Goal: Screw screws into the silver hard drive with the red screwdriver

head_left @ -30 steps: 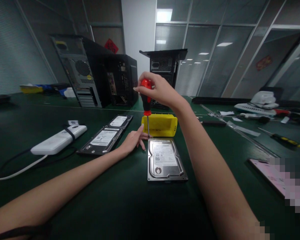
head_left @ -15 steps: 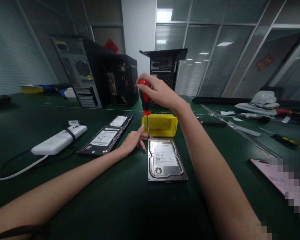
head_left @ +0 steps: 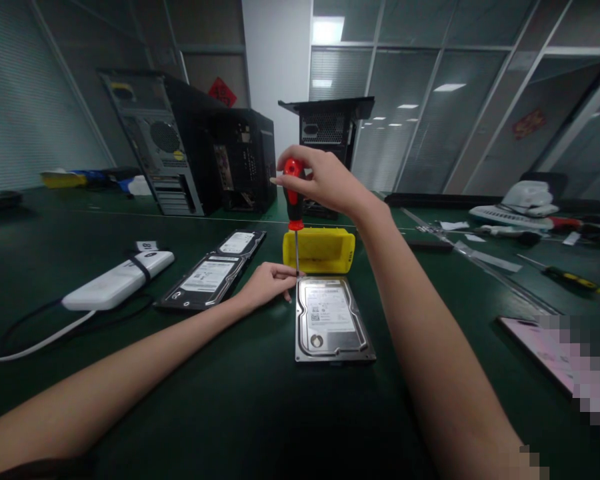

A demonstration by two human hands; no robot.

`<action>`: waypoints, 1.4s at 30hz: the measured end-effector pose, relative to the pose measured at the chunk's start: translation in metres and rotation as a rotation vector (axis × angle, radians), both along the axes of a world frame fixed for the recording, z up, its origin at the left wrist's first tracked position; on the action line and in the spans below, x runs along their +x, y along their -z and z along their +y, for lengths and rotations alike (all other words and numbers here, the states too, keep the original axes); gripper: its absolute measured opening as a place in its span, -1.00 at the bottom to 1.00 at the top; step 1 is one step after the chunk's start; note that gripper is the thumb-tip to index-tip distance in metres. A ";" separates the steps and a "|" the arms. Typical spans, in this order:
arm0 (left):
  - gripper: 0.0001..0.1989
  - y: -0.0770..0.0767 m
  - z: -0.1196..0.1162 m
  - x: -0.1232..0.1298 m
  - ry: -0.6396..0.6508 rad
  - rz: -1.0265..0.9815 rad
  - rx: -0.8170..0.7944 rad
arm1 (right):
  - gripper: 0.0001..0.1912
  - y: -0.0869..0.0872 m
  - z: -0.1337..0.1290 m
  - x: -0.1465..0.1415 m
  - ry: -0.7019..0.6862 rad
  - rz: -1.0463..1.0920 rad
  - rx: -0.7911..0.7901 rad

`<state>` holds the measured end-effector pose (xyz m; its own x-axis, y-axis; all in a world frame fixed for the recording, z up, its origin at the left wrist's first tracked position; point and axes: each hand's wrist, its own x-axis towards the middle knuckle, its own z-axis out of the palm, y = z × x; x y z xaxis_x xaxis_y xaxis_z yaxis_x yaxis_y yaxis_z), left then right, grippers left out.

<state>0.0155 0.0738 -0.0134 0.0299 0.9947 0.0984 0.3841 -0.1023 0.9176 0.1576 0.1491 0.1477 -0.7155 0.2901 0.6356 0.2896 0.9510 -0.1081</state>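
Silver hard drive (head_left: 329, 320) lies flat on the counter (head_left: 220, 407), label up. Beside its far left corner, the left hand (head_left: 265, 283) has just lowered its thumb toward the tip of the screwdriver (head_left: 295, 208); whether it pinches anything, I cannot tell. Probably this steadies the work. The right hand (head_left: 327, 175) grips the nearly upright screwdriver's handle. Behind the drive is a yellow bin (head_left: 351, 244).

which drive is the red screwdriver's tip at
The silver drive in front of the yellow bin: the red screwdriver stands tip-down at its far left corner. The two drives on the left have no tool on them.
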 end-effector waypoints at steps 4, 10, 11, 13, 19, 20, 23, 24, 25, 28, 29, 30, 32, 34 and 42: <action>-0.79 0.000 0.001 0.000 0.023 0.030 0.031 | -0.65 0.002 0.003 0.000 -0.001 0.020 -0.002; -0.81 0.003 0.004 -0.002 0.025 0.057 0.063 | -0.64 0.003 0.005 0.000 0.025 0.021 -0.032; -0.81 0.003 0.005 -0.003 0.028 0.057 0.062 | -0.64 0.003 0.005 0.000 0.025 0.020 -0.031; -0.81 0.004 0.005 -0.002 0.037 0.057 0.063 | -0.65 0.003 0.004 0.000 0.017 0.025 -0.025; -0.78 0.003 0.006 -0.001 0.035 0.089 0.073 | -0.66 0.002 0.000 0.002 0.016 0.027 -0.035; -0.78 0.003 0.006 -0.001 0.032 0.097 0.076 | -0.66 0.002 -0.001 0.002 0.019 0.023 -0.040; -0.78 0.002 0.005 -0.001 0.029 0.113 0.079 | -0.67 0.001 -0.001 0.003 0.006 0.019 -0.044; -0.78 0.001 0.005 -0.001 0.028 0.113 0.079 | -0.67 0.001 0.000 0.003 -0.002 0.022 -0.042; -0.77 0.001 0.004 0.000 0.027 0.110 0.079 | -0.67 0.002 0.001 0.004 -0.010 0.026 -0.039; -0.78 0.000 0.003 0.001 0.024 0.098 0.076 | -0.67 0.002 0.006 0.005 -0.016 0.032 -0.039; -0.78 0.000 0.003 0.001 0.022 0.095 0.072 | -0.67 0.003 0.007 0.005 -0.013 0.030 -0.041; -0.78 0.000 0.003 0.001 0.020 0.093 0.068 | -0.67 0.003 0.008 0.005 -0.008 0.027 -0.043; -0.78 0.002 0.004 0.001 0.016 0.084 0.059 | -0.67 0.003 0.007 0.004 0.008 0.023 -0.044; -0.76 0.004 0.005 0.000 0.014 0.072 0.057 | -0.67 0.004 0.005 0.002 0.029 0.023 -0.040; -0.79 0.002 0.004 0.002 0.004 0.096 0.080 | -0.68 0.007 0.004 -0.007 0.079 0.054 -0.001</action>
